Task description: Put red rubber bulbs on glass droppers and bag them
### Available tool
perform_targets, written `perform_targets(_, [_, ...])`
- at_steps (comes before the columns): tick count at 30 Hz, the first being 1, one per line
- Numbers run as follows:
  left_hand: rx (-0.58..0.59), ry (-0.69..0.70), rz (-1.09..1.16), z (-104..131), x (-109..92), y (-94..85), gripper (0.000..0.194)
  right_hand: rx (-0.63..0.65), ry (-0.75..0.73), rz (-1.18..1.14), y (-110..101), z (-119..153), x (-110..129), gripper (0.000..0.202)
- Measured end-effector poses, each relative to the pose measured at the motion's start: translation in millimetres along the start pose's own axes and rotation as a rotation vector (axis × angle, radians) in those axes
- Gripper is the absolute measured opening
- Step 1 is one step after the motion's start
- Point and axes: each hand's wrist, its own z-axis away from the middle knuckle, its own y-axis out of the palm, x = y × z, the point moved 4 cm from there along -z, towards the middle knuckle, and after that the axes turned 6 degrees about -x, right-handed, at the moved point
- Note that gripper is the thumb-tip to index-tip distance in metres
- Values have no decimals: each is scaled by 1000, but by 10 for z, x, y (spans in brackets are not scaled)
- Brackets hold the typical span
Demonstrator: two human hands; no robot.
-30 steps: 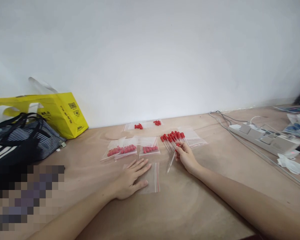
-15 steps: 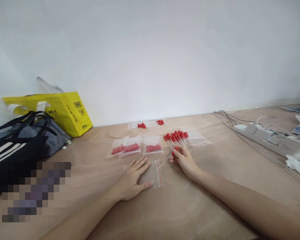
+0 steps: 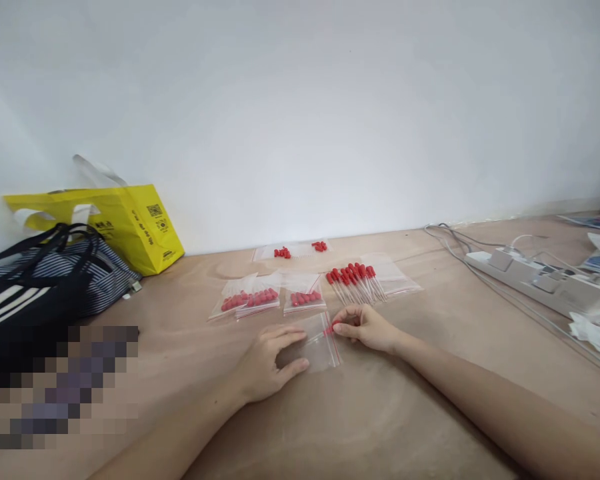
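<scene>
My right hand (image 3: 363,328) is pinched round the red heads of thin, pale-stemmed sticks, whose stems reach into the mouth of a clear zip bag (image 3: 320,360). How many it holds I cannot tell. At the bag's left side rests my left hand (image 3: 275,363), fingers and thumb apart and touching the plastic. Beyond the right hand lies a fanned row of red-headed sticks (image 3: 357,277), partly over another clear bag (image 3: 403,283). Filled zip bags (image 3: 305,297) with red heads inside lie beyond the left hand, and more red-headed sticks (image 3: 282,253) are in bags near the wall.
On the left stand a yellow carrier bag (image 3: 153,233) and a black bag with white stripes (image 3: 30,300). A white power strip (image 3: 535,277) with plugs and grey cables (image 3: 520,300) lies to the right, beside crumpled white plastic (image 3: 595,333). A white wall (image 3: 330,120) closes the back.
My right hand has moved left and nearer, bringing the stick stems into the bag's mouth. My left hand has gone from lying flat on the bag to a raised, curved pose at its side.
</scene>
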Motion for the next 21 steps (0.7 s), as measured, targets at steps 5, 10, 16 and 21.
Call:
perform_targets(5, [150,-16,66,30,-2,-4,42,85,-276,241,-24,4,77,13])
perform_targets(10, [139,-10,66,9,-4,42,43,48,-409,411,86,8,145,12])
perform_targets(16, [107,-22,45,9,13,48,42,-205,-208,496,80,-67,98,18])
perform_targets(21, [36,-10,17,-9,34,13,35,-383,-164,516,-333,-209,151,14])
